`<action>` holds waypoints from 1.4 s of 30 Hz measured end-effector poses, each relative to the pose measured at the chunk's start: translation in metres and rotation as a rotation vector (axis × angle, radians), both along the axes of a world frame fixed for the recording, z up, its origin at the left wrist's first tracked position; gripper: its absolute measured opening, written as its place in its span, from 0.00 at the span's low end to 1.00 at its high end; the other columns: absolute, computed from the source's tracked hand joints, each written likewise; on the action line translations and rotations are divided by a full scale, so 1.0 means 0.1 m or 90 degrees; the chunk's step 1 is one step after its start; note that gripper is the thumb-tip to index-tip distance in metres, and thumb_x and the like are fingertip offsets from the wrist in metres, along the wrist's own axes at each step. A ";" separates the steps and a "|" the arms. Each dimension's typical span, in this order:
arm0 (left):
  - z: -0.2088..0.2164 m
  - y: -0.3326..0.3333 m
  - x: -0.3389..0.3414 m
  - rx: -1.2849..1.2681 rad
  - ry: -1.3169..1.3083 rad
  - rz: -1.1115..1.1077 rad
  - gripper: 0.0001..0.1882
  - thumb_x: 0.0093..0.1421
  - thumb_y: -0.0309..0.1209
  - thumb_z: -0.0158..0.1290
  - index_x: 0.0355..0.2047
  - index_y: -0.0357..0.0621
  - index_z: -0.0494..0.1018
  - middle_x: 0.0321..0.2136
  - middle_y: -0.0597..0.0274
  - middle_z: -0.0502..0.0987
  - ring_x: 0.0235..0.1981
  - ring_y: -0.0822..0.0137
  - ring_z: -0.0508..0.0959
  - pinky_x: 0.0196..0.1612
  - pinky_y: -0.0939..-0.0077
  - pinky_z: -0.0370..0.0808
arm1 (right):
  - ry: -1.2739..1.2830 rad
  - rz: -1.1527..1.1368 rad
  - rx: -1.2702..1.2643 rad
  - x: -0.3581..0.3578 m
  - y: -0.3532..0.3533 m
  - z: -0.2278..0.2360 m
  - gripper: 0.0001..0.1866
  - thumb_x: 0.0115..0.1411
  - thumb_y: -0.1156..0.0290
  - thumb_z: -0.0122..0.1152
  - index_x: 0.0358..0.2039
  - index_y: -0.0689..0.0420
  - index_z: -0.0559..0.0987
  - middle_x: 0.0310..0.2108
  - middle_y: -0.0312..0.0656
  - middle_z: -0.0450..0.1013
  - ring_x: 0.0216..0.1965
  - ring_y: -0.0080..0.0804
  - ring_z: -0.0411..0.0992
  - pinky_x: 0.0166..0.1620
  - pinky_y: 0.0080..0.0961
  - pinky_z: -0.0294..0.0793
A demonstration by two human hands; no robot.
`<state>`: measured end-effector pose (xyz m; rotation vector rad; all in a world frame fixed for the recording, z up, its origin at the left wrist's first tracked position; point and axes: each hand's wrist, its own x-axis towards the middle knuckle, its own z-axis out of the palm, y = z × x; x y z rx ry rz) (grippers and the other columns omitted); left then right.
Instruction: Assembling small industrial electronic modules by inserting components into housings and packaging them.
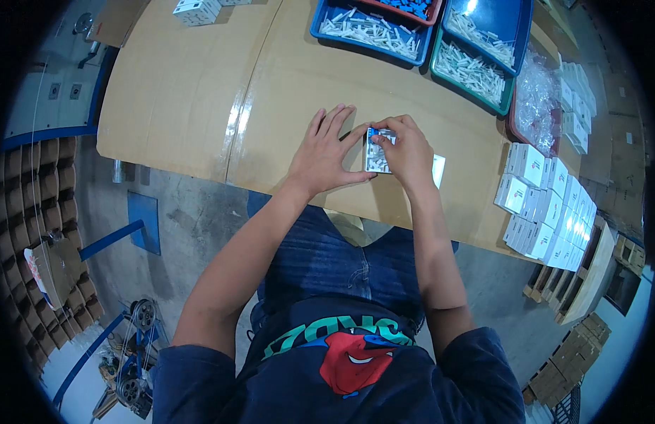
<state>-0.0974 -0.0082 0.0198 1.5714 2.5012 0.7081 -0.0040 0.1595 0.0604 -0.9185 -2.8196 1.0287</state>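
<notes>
Head view shows left hand [323,157] spread, right hand [410,153], grip unclear, partly hiding a box [377,160], bins [373,50] beyond, cartons [548,205] at right.

A brown table [179,92] is spanning a grey floor [193,212], its surface catching light. A wooden pallet [587,279] is sitting at right.

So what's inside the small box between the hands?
Small white pieces show inside the box, with something blue at its far left corner. The right hand covers the box's right part, so its contents there can't be seen.
</notes>
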 end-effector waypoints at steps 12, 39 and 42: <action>0.00 -0.02 0.00 0.013 -0.029 0.001 0.45 0.49 0.59 0.65 0.66 0.56 0.69 0.69 0.49 0.61 0.73 0.49 0.56 0.75 0.45 0.48 | 0.131 0.155 0.233 0.38 -0.27 -0.17 0.23 0.62 0.71 0.63 0.58 0.57 0.79 0.66 0.52 0.64 0.67 0.52 0.61 0.67 0.50 0.61; -0.04 -0.03 0.02 -0.009 -0.002 -0.011 0.46 0.53 0.66 0.59 0.66 0.54 0.68 0.70 0.49 0.59 0.74 0.49 0.54 0.76 0.46 0.45 | 0.038 0.228 0.307 0.30 -0.20 -0.10 0.27 0.70 0.53 0.55 0.61 0.59 0.77 0.69 0.48 0.63 0.73 0.50 0.55 0.70 0.71 0.46; 0.00 -0.03 0.04 0.003 -0.006 -0.001 0.48 0.52 0.68 0.59 0.66 0.53 0.69 0.70 0.49 0.60 0.74 0.50 0.54 0.76 0.47 0.45 | 0.178 0.167 0.226 0.39 -0.09 0.00 0.22 0.68 0.59 0.59 0.57 0.58 0.79 0.66 0.50 0.66 0.71 0.51 0.58 0.71 0.58 0.52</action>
